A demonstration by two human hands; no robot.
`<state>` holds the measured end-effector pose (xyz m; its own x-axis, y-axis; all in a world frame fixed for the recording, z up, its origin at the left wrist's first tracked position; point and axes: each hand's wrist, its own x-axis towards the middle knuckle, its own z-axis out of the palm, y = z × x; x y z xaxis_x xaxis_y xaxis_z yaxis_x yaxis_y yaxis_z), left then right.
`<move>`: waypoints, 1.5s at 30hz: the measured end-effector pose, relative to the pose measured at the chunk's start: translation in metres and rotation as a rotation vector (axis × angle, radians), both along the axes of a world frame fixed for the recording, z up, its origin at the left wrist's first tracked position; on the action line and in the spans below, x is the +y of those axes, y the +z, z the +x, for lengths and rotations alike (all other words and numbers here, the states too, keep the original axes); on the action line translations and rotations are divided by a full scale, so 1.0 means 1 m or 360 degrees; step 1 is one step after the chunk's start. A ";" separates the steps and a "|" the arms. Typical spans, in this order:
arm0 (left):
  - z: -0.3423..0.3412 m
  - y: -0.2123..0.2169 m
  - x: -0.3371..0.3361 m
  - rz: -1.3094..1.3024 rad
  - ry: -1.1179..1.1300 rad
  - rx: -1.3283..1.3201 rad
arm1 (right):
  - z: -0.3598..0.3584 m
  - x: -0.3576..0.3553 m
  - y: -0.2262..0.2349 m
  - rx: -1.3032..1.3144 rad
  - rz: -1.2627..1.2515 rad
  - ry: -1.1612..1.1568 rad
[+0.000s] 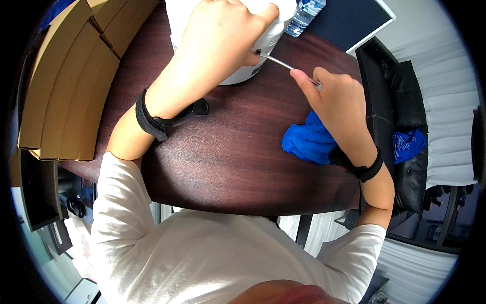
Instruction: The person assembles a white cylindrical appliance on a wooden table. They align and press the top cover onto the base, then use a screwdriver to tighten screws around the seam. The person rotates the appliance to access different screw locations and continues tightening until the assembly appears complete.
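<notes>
A white round tub (243,75) stands on the dark brown table, cut off by the upper edge. My left hand (223,33) is closed over its near side, with some fingertips hidden behind the hand. In my right hand (338,99), a thin silvery metal rod (277,62) is gripped, the thumb laid along it. The rod slants up to the left, and its far end meets a small dark spot by my left thumb at the tub's side; whether it is fixed there I cannot tell. Below my right hand a crumpled blue cloth (308,141) lies on the table.
Brown cardboard boxes (66,86) line the table's left side. Behind the tub stand a clear water bottle (306,17) and a dark panel with a pale edge (349,20). At right is a black sofa (407,96) with a blue bag (409,145) on it.
</notes>
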<state>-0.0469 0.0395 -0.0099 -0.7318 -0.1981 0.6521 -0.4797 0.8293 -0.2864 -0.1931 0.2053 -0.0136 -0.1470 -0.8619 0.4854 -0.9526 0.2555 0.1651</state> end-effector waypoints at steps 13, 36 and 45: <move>-0.001 0.000 0.003 0.0017 -0.0040 0.0044 | 0.007 -0.003 0.001 -0.0245 0.0168 -0.0091; -0.001 0.000 0.000 -0.0029 0.0009 -0.0012 | 0.002 0.011 -0.005 -0.0352 0.0118 -0.0141; -0.001 0.001 0.001 -0.0024 -0.0048 0.0016 | 0.005 0.003 -0.002 0.0016 0.0045 -0.0091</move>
